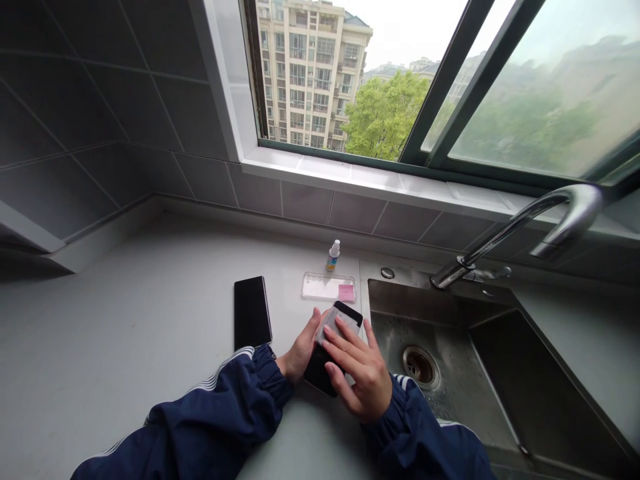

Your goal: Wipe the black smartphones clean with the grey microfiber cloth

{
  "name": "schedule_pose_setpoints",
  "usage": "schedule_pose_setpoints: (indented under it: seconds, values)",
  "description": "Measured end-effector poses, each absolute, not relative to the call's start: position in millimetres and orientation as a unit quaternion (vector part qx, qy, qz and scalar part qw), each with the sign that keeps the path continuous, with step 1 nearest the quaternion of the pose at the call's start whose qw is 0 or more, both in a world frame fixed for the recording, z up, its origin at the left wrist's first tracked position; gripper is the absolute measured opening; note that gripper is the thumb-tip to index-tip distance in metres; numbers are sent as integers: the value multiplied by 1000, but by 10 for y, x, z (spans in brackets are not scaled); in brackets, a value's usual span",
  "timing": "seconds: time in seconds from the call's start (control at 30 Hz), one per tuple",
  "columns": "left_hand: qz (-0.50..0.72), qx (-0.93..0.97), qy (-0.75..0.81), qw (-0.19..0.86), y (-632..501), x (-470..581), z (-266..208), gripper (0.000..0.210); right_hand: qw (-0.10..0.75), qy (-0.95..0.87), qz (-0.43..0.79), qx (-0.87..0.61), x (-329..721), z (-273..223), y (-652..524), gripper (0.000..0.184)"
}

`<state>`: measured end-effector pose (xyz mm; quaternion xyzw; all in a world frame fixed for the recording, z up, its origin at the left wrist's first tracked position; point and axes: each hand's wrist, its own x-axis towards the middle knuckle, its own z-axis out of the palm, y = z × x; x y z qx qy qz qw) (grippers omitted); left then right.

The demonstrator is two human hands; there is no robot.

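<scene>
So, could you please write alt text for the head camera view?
The left hand holds a dark phone while the right hand presses a grey cloth on it, beside a steel sink. Another phone, a clear case and small bottle sit behind.

A: By what are the things carried?

B: They are carried by a pale grey counter (pixel 125 333), which runs along a dark tiled wall. A steel sink (pixel 500 373) is set into it at the right side.

A: What is laid directly on the counter?

B: A black phone (pixel 252 311) is laid flat, screen up, left of the middle. A clear case (pixel 324 286) is placed further back, just beside the sink edge, and a small pink piece (pixel 346 292) is seen at its right end. A small spray bottle (pixel 333 256) is stood upright behind the case, near the wall.

A: Are they touching?

B: The phone is kept apart from the case. Between bottle and case, it cannot be told.
</scene>
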<state>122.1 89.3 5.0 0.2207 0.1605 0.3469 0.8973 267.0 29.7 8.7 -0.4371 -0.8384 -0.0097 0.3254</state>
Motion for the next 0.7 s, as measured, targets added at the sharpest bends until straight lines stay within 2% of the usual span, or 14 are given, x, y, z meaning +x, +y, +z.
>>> schedule_pose_setpoints:
  seconds: [0.1, 0.33, 0.7]
  values:
    - [349, 217, 168, 896, 897, 1224, 57, 60, 338, -845, -2, -414, 2673, 132, 296, 32]
    - [357, 229, 164, 891, 887, 1216, 116, 61, 328, -798, -38, -505, 2726, 13, 370, 46]
    - [350, 235, 162, 892, 883, 1212, 60, 58, 330, -812, -27, -480, 2755, 17, 368, 47]
